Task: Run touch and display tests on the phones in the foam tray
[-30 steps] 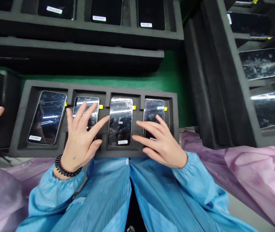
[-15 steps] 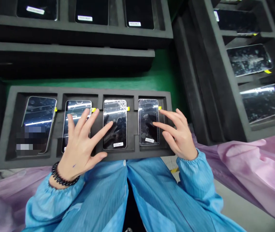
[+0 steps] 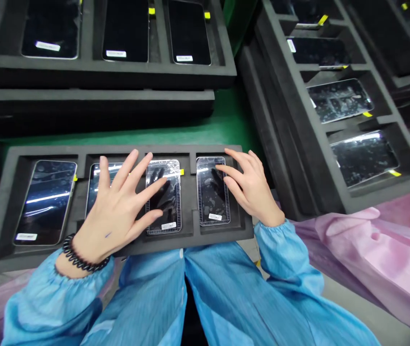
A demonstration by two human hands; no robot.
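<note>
A grey foam tray (image 3: 186, 240) lies in front of me, with a smartphone in each compartment. My left hand (image 3: 116, 206) is spread over the second phone (image 3: 93, 185) and partly hides it. Its index fingertip is at the screen of the third phone (image 3: 168, 206), which shows a ladder-like pattern along its edges. My right hand (image 3: 250, 185) has its fingers apart, the index fingertip at the upper screen of the rightmost phone (image 3: 212, 197); that screen bears the same edge pattern. The leftmost phone (image 3: 46, 202) is dark and has a white label.
Behind stands another foam tray (image 3: 222, 69) of dark phones with white labels, above a further tray (image 3: 205, 98). Stacked trays (image 3: 363, 197) with phones stand at the right. Pink garments (image 3: 370, 235) of people show on both sides. The table surface (image 3: 226, 115) is green.
The edge pattern now shows on the third phone as well as the rightmost. My right index fingertip has moved up the rightmost screen. The whole view has shifted somewhat.
</note>
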